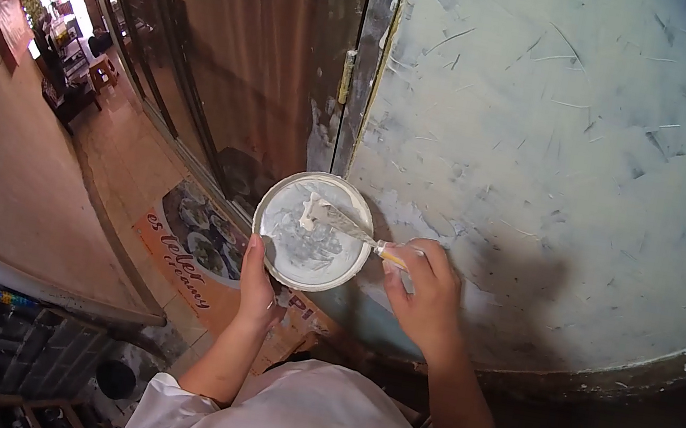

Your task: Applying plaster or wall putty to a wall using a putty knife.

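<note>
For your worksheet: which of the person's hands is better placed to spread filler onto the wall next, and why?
Likely the right hand: it grips the putty knife, blade in the round dish, beside the patchy wall. The left hand is holding the dish's rim.

We are looking down from our head through one fisheye view, close over our hands, facing the plastered wall (569, 161) and door (243, 52).
</note>
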{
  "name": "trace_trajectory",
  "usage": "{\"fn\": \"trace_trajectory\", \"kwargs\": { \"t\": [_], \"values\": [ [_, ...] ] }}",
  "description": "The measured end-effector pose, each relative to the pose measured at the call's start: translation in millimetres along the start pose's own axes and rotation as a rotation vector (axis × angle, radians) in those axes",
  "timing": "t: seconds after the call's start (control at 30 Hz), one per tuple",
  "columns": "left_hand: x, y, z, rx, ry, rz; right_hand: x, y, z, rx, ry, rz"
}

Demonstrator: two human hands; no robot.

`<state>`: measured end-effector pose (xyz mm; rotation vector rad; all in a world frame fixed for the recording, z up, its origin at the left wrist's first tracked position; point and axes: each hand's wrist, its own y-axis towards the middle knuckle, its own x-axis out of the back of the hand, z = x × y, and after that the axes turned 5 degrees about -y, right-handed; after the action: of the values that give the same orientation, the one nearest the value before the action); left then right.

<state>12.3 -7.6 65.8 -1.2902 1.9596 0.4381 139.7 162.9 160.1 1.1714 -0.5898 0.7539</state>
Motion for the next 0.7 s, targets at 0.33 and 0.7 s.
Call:
{"fn": "trace_trajectory", "kwargs": {
  "t": [0.33, 0.7],
  "values": [
    [-3, 2, -3, -0.006, 0.012, -0.005, -2, 4, -5, 0.103, -0.055, -0.068],
    [5, 8, 0, -0.144, 0.063, -0.009, 18, 4, -3, -0.297, 0.305, 0.059]
  ]
}}
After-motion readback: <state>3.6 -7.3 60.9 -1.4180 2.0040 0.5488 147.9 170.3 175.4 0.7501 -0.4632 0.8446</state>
